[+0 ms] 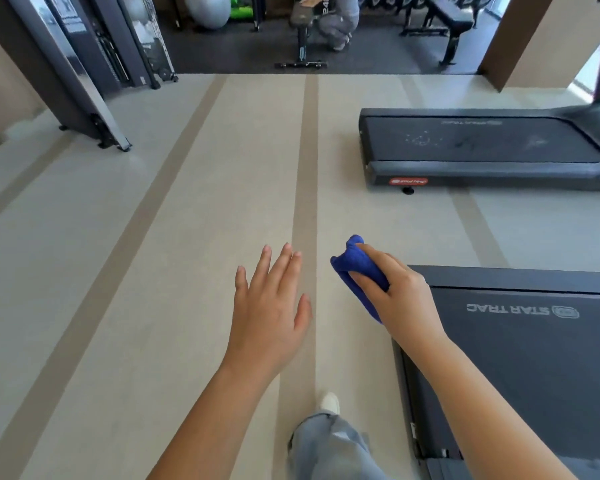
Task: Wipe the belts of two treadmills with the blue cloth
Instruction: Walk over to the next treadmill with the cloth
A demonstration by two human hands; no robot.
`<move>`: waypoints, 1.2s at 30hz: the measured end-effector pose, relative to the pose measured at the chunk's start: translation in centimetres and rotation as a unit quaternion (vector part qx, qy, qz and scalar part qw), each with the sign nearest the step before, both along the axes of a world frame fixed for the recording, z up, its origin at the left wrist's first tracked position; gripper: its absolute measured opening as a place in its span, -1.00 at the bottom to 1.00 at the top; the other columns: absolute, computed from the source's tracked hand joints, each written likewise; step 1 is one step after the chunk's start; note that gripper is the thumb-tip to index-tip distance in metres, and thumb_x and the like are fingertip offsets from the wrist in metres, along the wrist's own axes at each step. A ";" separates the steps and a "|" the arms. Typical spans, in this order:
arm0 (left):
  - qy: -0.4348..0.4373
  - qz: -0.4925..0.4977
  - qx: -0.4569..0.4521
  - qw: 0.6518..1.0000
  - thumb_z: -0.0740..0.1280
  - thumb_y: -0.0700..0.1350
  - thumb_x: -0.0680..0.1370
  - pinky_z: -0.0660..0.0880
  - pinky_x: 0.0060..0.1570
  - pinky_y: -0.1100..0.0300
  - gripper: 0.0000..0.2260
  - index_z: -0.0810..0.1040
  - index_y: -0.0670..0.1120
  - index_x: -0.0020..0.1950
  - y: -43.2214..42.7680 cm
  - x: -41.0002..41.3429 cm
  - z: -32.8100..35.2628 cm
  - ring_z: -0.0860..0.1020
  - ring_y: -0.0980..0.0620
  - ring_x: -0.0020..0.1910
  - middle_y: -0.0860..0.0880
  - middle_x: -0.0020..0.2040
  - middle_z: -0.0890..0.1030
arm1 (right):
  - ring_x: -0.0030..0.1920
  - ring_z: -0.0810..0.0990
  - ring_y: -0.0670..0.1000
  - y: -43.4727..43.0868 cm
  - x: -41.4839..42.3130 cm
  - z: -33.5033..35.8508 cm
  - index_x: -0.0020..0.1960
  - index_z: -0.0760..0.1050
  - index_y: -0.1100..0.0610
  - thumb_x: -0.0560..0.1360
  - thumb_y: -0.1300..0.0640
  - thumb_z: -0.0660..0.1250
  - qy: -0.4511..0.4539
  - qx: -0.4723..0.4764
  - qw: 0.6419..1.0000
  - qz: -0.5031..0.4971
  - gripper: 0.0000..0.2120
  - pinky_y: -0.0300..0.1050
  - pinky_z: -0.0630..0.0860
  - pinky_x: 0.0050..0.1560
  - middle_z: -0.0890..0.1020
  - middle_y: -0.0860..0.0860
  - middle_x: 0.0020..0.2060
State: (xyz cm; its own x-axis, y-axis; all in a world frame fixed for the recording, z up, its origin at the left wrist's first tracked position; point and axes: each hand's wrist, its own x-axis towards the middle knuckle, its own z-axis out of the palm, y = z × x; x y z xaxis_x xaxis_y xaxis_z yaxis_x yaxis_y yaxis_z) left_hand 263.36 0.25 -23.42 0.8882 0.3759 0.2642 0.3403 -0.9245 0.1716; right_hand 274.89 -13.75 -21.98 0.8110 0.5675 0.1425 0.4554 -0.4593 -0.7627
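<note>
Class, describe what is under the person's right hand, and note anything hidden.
The right hand holds the bunched blue cloth beneath its fingers. The palm covers the cloth's rear part and the corner of the near treadmill, so contact between them cannot be seen.

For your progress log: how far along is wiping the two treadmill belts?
Done: possibly the near black treadmill belt, which shows no marks. In hand: the right hand grips the bunched blue cloth above the beige floor, touching neither belt; the left hand is open. Left: the far black treadmill belt, with pale smudges.
</note>
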 end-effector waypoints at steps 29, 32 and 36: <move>0.067 -0.251 -0.129 0.957 -0.09 0.06 0.53 0.04 0.39 -0.13 -0.44 0.25 -0.12 0.47 25.2 53.4 -1.8 0.13 -0.09 0.48 -0.03 0.48 0.24 | 0.05 0.54 -0.06 21.3 43.7 -0.3 0.26 0.49 -0.05 0.53 0.15 0.30 0.092 -0.017 0.964 -0.247 -0.68 -0.20 0.42 0.09 0.60 -0.13 0.06; 0.091 -0.277 -0.139 0.946 -0.09 0.05 0.54 -0.09 0.42 -0.05 -0.46 0.15 -0.07 0.51 25.6 58.1 -1.9 0.00 -0.01 0.51 0.03 0.52 0.13 | 0.07 0.54 -0.04 21.5 47.8 -1.1 0.28 0.48 -0.06 0.53 0.13 0.30 0.111 -0.023 0.954 -0.277 -0.67 -0.14 0.43 0.11 0.60 -0.11 0.07; 0.110 -0.284 -0.140 0.942 -0.18 0.09 0.50 -0.09 0.42 -0.06 -0.40 0.13 -0.07 0.51 26.1 65.6 -3.3 -0.02 0.00 0.51 0.03 0.52 0.11 | 0.00 0.54 -0.02 21.2 55.1 -2.1 0.27 0.48 -0.06 0.52 0.13 0.31 0.113 -0.025 0.948 -0.298 -0.67 -0.21 0.41 -0.02 0.61 -0.10 -0.01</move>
